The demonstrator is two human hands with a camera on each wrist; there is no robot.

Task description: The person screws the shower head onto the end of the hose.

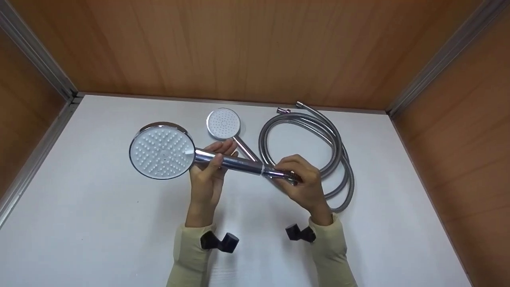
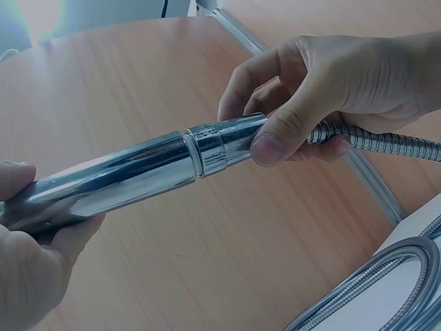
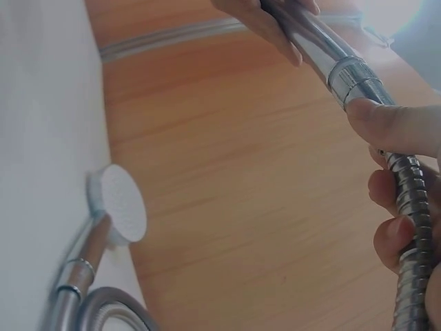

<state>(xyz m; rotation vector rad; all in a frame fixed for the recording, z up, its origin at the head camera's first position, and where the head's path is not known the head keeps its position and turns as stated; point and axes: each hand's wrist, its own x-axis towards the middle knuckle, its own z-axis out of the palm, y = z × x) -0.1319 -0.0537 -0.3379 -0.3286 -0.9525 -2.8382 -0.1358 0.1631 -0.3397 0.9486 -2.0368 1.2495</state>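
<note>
A large chrome shower head (image 1: 161, 153) with a white nozzle face is held above the table, its face toward the head camera. My left hand (image 1: 205, 179) holds its handle (image 2: 117, 172), thumb on one side and fingers on the other. At the handle's lower end sits the tapered chrome connector (image 2: 224, 141) of a metal shower hose (image 2: 386, 143), in line with the handle. A thin pale ring shows at the joint; how tightly they fit I cannot tell. My right hand (image 1: 305, 181) pinches the connector, fingers curled around the hose behind it.
A smaller shower head (image 1: 223, 123) lies on the white table (image 1: 99, 207) behind my hands, its handle running toward the hose. Coiled metal hose (image 1: 336, 151) lies at the back right, with two end fittings near the wooden back wall (image 1: 239, 48). Wooden panels stand on both sides.
</note>
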